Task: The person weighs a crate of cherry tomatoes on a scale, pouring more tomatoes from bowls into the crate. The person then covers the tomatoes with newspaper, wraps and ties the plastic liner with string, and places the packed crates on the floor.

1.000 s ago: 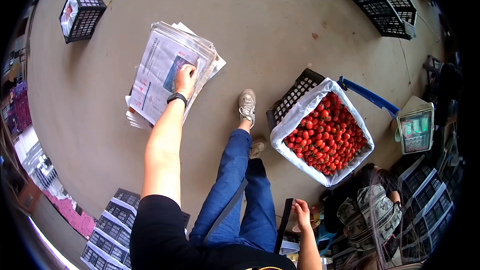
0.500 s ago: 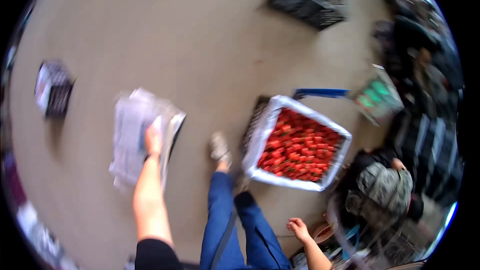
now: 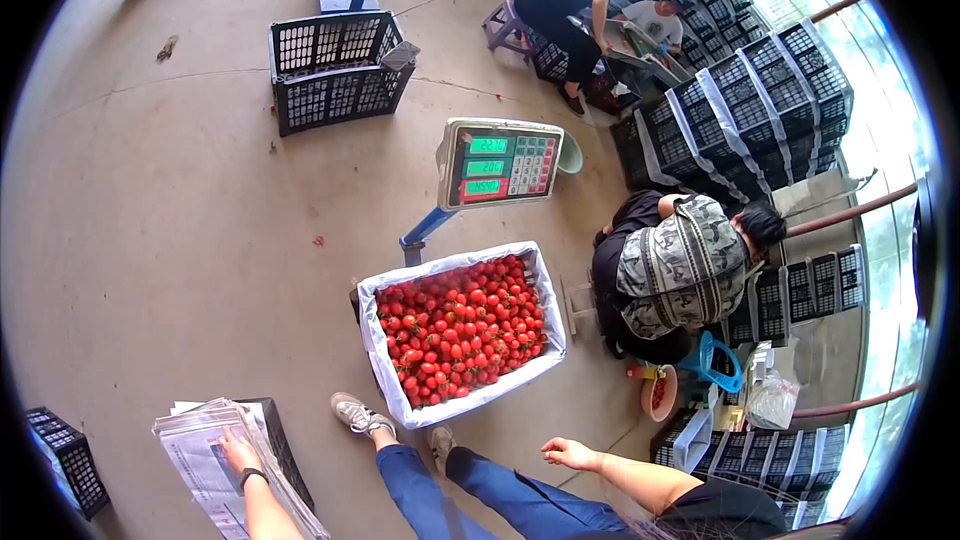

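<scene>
On the left, my left hand (image 3: 239, 452) rests on a stack of newspapers (image 3: 190, 447), fingers outstretched over the top sheet. The stack lies on a black crate (image 3: 285, 445). My right hand (image 3: 570, 454) hangs in the air to the right of my legs, loosely curled and holding nothing. Ahead of my feet stands a crate lined with white sheeting (image 3: 380, 355), filled with small red tomatoes (image 3: 465, 330). Behind it rises a scale's blue post with a lit display (image 3: 500, 162).
A black mesh crate (image 3: 335, 95) stands on the floor beyond the scale. To the right, a person in a patterned vest (image 3: 685, 265) bends over beside stacked crates (image 3: 740, 130). A pink bowl (image 3: 657, 393) sits nearby. Another crate (image 3: 68, 460) is at far left.
My view has turned left-to-right and lifted, so the newspapers now appear lower and the scale display faces me. My left hand stays on the newspapers; my right hand remains free.
</scene>
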